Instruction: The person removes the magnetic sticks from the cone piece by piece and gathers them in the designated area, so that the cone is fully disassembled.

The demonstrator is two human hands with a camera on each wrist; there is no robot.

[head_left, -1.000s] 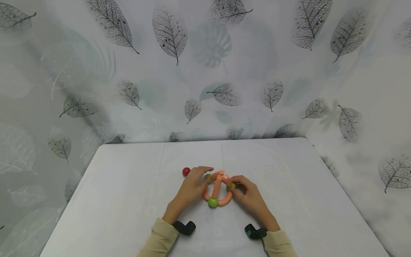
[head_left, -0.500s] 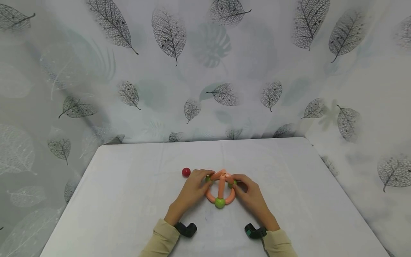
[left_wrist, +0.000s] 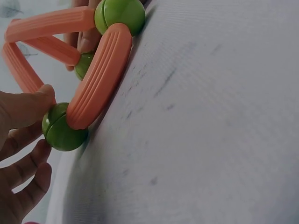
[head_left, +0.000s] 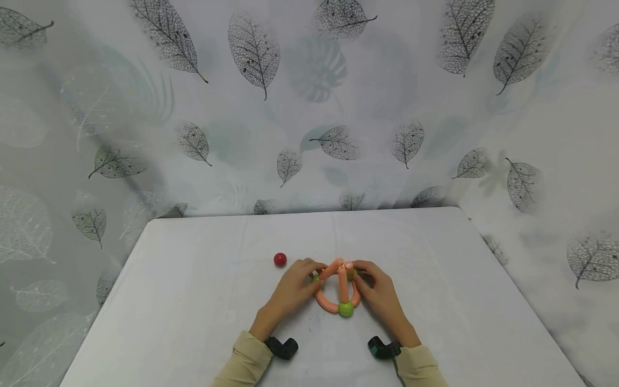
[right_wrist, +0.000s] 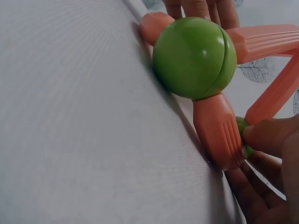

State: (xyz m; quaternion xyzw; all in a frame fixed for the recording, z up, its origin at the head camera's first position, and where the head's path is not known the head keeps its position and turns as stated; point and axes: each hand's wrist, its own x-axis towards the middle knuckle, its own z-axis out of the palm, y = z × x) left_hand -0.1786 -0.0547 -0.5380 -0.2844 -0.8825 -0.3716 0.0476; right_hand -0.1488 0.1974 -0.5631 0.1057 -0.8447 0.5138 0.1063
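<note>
A toy frame of orange rods and green balls stands on the table between both hands. Curved rods join the balls in a ring at its base. Straight rods lean inward and come together at the top. My left hand pinches the left green ball between thumb and fingers. On the other side, my right hand grips the right green ball, mostly hidden by a rod and the thumb. The front green ball, nearest me, is untouched.
A loose red ball lies on the white table, left of the frame and beyond my left hand. Leaf-patterned cloth hangs behind the table. Each wrist wears a black camera mount.
The frame has turned, its front green ball swinging to the right. My left hand has shifted slightly right with it, while my right hand stays nearly in place. The red ball lies still.
</note>
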